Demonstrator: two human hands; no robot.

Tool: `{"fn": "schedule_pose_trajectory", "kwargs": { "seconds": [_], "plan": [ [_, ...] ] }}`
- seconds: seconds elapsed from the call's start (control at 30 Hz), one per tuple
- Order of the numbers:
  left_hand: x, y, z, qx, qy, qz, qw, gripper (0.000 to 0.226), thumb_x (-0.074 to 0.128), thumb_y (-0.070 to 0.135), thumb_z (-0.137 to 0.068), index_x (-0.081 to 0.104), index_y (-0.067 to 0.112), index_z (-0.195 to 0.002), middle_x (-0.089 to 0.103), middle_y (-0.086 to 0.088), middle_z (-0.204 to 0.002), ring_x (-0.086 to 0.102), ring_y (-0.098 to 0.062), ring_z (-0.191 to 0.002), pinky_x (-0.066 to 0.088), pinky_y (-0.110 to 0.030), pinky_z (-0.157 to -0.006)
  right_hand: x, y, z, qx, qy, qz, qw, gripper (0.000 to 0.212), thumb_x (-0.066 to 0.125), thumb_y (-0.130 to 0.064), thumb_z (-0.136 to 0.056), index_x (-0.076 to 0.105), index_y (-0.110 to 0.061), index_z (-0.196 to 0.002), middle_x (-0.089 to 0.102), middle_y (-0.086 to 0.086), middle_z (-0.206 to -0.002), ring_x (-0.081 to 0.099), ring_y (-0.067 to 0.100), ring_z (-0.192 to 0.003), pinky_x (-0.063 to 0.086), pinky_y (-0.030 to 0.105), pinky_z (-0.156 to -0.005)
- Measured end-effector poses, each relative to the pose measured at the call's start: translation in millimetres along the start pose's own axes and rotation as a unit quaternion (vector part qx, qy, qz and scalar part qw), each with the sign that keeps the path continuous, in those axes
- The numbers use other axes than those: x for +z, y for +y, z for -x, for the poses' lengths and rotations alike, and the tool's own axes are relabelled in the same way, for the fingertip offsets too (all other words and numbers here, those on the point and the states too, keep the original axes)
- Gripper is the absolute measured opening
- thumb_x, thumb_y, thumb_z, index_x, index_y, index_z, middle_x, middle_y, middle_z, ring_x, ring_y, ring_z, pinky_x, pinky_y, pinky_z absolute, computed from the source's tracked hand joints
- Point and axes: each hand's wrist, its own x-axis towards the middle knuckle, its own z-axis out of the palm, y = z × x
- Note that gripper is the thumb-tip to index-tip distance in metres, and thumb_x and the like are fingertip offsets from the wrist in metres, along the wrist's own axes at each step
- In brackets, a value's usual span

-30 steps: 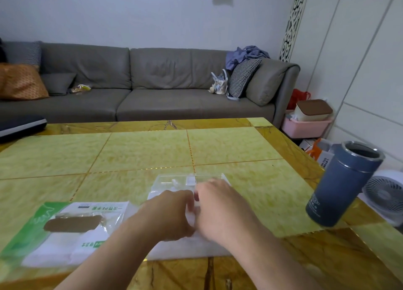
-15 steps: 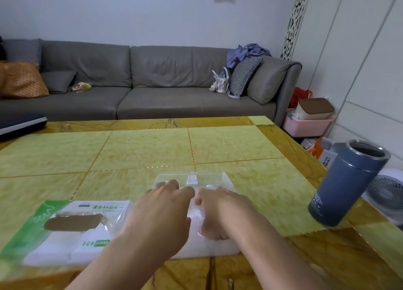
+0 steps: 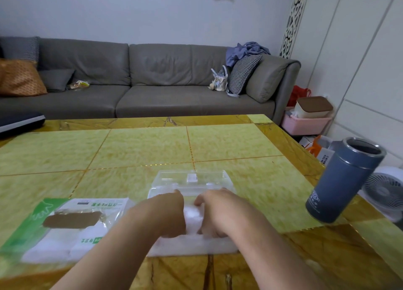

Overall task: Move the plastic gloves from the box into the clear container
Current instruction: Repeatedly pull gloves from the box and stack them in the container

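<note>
Both hands meet over the clear container [image 3: 192, 184], which lies open at the near edge of the table [image 3: 152, 145], lid tipped back on the far side, apparently so the stack can be pressed in. Left hand [image 3: 162, 216] and right hand [image 3: 220, 215] rest knuckles-up on the plastic gloves [image 3: 193, 219], fingers curled down into them; a true grip cannot be confirmed. The gloves appear as a milky, translucent, crumpled wad inside the container. The green-and-white glove package [image 3: 65, 222] lies just left.
</note>
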Motion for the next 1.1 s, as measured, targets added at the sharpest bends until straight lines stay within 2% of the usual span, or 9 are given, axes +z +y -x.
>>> {"fn": "schedule_pose_trajectory", "kwargs": {
  "seconds": [0.17, 0.3, 0.47, 0.53, 0.6, 0.63, 0.77, 0.97, 1.1],
  "plan": [
    [-13, -8, 1, 0.023, -0.038, -0.013, 0.999, 0.053, 0.064, 0.032, -0.096, 0.043, 0.020, -0.143, 0.064, 0.004, -0.111, 0.057, -0.018, -0.089, 0.043, -0.025, -0.067, -7, -4, -1, 0.012, -0.031, -0.030, 0.999, 0.062, 0.077, -0.006, -0.080, 0.063, -0.022, -0.138, 0.049, 0.011, -0.143, 0.071, 0.027, -0.104, 0.061, 0.041, -0.091],
    [-12, -7, 6, 0.021, -0.011, 0.002, 1.000, 0.017, 0.064, 0.025, -0.097, 0.048, 0.017, -0.095, 0.045, 0.006, -0.081, 0.047, -0.012, -0.069, 0.040, -0.022, -0.060, -2, -2, -1, 0.015, -0.017, -0.035, 0.999, 0.063, 0.072, -0.003, -0.081, 0.061, -0.025, -0.139, 0.053, 0.006, -0.140, 0.072, 0.027, -0.101, 0.061, 0.036, -0.084],
    [-11, 2, 7, -0.005, -0.007, -0.030, 1.000, 0.024, 0.065, 0.024, -0.098, 0.057, 0.011, -0.116, 0.061, -0.004, -0.114, 0.062, -0.015, -0.089, 0.050, -0.028, -0.072, 0, -1, -3, 0.016, -0.007, -0.032, 0.999, 0.060, 0.070, -0.002, -0.083, 0.063, -0.023, -0.139, 0.054, 0.007, -0.140, 0.071, 0.027, -0.104, 0.061, 0.037, -0.087],
    [-13, 3, 6, -0.010, -0.015, -0.014, 1.000, 0.013, 0.065, 0.018, -0.096, 0.052, 0.017, -0.095, 0.057, 0.001, -0.089, 0.055, -0.014, -0.068, 0.043, -0.024, -0.059, 1, -2, -6, 0.024, -0.011, -0.029, 0.999, 0.046, 0.072, -0.003, -0.083, 0.069, -0.015, -0.127, 0.064, 0.006, -0.127, 0.072, 0.024, -0.096, 0.062, 0.034, -0.083],
    [-15, 3, 4, -0.019, -0.031, 0.000, 0.999, 0.019, 0.062, 0.012, -0.094, 0.046, 0.018, -0.085, 0.052, 0.003, -0.074, 0.049, -0.012, -0.058, 0.039, -0.021, -0.052, 1, -1, -7, 0.035, -0.008, 0.001, 0.999, 0.011, 0.074, -0.006, -0.084, 0.068, -0.010, -0.092, 0.067, 0.005, -0.099, 0.065, 0.020, -0.071, 0.053, 0.027, -0.063],
    [-15, 4, 3, -0.018, -0.032, -0.001, 0.999, 0.017, 0.060, 0.010, -0.095, 0.047, 0.017, -0.087, 0.051, 0.003, -0.074, 0.049, -0.012, -0.059, 0.039, -0.021, -0.052, 3, 0, -9, 0.043, -0.003, 0.011, 0.999, 0.015, 0.074, -0.006, -0.085, 0.061, -0.011, -0.079, 0.063, 0.005, -0.089, 0.057, 0.019, -0.062, 0.046, 0.027, -0.055],
    [-9, 11, 2, -0.021, -0.037, -0.028, 0.999, 0.030, 0.052, 0.006, -0.099, 0.052, 0.007, -0.129, 0.046, -0.003, -0.094, 0.053, -0.020, -0.086, 0.050, -0.027, -0.081, -2, -3, -11, 0.057, -0.025, 0.044, 0.997, 0.028, 0.073, -0.009, -0.087, 0.052, -0.011, -0.070, 0.058, 0.006, -0.081, 0.048, 0.018, -0.054, 0.039, 0.028, -0.049],
    [-9, 14, 2, -0.027, -0.023, -0.035, 0.999, 0.011, 0.059, 0.010, -0.097, 0.049, 0.013, -0.101, 0.044, 0.001, -0.081, 0.053, -0.021, -0.088, 0.045, -0.027, -0.076, 3, -5, -4, 0.004, 0.050, 0.004, 0.999, 0.042, 0.069, -0.014, -0.092, 0.034, -0.020, -0.071, 0.040, 0.000, -0.074, 0.050, 0.028, -0.082, 0.044, 0.032, -0.074],
    [-4, 2, 6, -0.012, 0.001, 0.028, 1.000, 0.021, 0.061, 0.015, -0.097, 0.043, 0.019, -0.086, 0.046, 0.004, -0.081, 0.051, -0.017, -0.078, 0.041, -0.024, -0.066, -2, -11, 1, 0.058, -0.012, 0.050, 0.997, 0.034, 0.069, -0.010, -0.088, 0.043, -0.017, -0.068, 0.040, 0.002, -0.069, 0.042, 0.021, -0.057, 0.038, 0.029, -0.053]
  ]
}}
